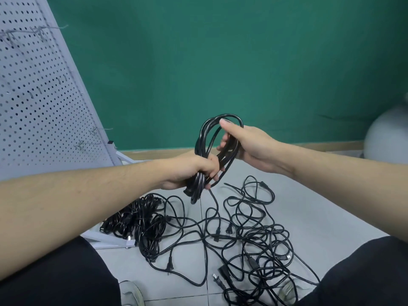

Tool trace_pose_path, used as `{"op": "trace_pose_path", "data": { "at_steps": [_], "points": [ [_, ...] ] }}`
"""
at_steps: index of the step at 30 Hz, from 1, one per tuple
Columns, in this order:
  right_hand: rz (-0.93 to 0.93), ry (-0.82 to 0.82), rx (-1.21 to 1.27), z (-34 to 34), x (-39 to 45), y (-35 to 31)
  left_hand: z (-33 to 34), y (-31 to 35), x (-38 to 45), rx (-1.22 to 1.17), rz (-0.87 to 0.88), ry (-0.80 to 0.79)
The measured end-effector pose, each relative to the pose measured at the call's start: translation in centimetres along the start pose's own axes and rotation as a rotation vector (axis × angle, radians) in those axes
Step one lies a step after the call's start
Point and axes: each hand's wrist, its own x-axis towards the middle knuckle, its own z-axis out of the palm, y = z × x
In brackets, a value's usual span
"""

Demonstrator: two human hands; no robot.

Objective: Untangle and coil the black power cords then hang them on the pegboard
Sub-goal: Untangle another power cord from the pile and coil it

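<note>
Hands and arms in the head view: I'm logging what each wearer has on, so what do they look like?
Both forearms are bare, with no sleeves in view. The left hand and right hand wear no gloves; no rings, watch or bands show. Black trousers cover both legs.

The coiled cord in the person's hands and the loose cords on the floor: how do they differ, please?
The coiled cord is wound into neat loops; the loose cords sprawl tangled. The coil is held up by the left hand and right hand; the loose ones lie on the floor. Both are black.
</note>
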Motion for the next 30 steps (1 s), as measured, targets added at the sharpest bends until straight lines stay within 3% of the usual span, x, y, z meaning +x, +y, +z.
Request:
{"op": "trace_pose_path", "data": {
  "at_steps": [7, 10, 15, 20, 30],
  "points": [
    [-0.056, 0.09, 0.165, 0.8, 0.3, -1.3, -0.8, 0.9, 0.9, -0.036, 0.077, 0.212],
    [-0.026, 0.101, 0.2, 1.1, 0.2, -1.2, -0.9, 0.2, 1.0, -0.199, 0.036, 0.141],
    [0.002, 0.125, 0.297, 1.1, 0.1, -1.8, 0.3, 0.6, 0.0, -0.212, 0.054, 0.059],
    [-0.014, 0.124, 0.383, 0.9, 0.0, -2.3, 1.0, 1.2, -0.8, -0.265, 0.074, -0.155],
    [-0.051, 0.11, 0.254, 0.8, -0.1, -2.3, 1.9, 2.4, -1.2, -0.27, 0.061, -0.187]
  ]
}}
